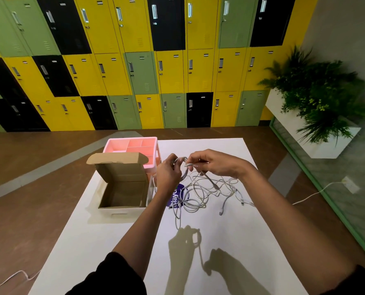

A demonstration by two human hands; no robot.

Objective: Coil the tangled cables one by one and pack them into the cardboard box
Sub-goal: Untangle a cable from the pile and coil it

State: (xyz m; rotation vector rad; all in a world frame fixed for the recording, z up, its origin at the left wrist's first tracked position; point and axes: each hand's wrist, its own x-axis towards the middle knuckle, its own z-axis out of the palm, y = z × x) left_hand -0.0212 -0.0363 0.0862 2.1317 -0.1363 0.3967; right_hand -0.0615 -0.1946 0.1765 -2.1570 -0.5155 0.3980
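A small grey coil (184,170) hangs above the table (113,235), held between both hands. The left hand (168,173) grips the loops, fingers curled round them. The right hand (215,165) pinches the cable's free end at the top of the coil between thumb and fingertips, the other fingers loosely bent. From the coil the cable trails down into the tangle (207,192), a loose heap of pale grey cables lying on the table just below the hands, with several plug ends sticking out to the right and front.

Partly under the tangle and the left forearm lies a purple pack (178,195) with white letters. Only "layc" can be read, the rest being covered.

The box (122,196) stands on the table just left of the tangle, its lid tipped up at the back and its brown inside bare. Behind it, touching or nearly so, sits a pink tray (113,145) divided into compartments.

Beyond the table, yellow, green and black lockers (143,73) fill the wall. Their small labels are too small to read. A plant (317,92) in a white planter stands at the right, and a white cord (309,194) runs across the brown floor below it.
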